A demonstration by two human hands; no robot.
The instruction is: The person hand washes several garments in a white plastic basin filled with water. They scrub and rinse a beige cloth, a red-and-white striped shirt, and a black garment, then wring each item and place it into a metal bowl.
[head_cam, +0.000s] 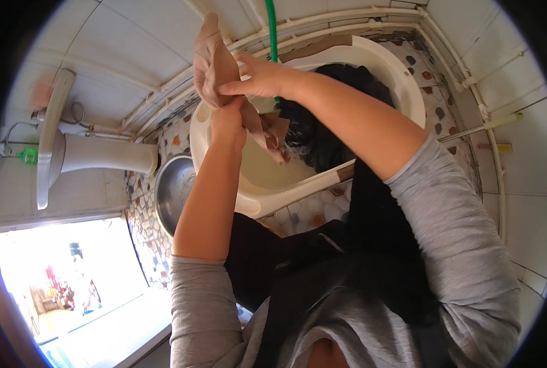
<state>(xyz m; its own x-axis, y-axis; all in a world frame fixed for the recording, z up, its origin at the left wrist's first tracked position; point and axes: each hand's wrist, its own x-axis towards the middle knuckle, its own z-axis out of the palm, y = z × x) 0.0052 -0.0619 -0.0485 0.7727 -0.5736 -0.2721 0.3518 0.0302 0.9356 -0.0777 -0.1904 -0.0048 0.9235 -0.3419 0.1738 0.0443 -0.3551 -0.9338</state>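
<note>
My left hand [227, 120] is closed around the middle of a limp beige cloth item [214, 64], perhaps a sock or a glove. Its rounded upper part rises above my fist, while the creased lower end [269, 131] hangs down over a cream plastic tub [411, 94]. My right hand [264, 77] grips the item's right side just above my left hand; its thumb lies across the front, and the other fingertips are partly hidden. Dark wet cloth [331, 138] lies in the cloudy water [266, 172] of the tub.
A green hose [272, 30] hangs down to the tub. Left of it, a metal basin [170, 193] stands on the pebble-patterned floor near a pedestal sink [107, 153]. Pale pipes [482, 108] run along the tiled walls. A bright doorway [84, 262] opens at lower left.
</note>
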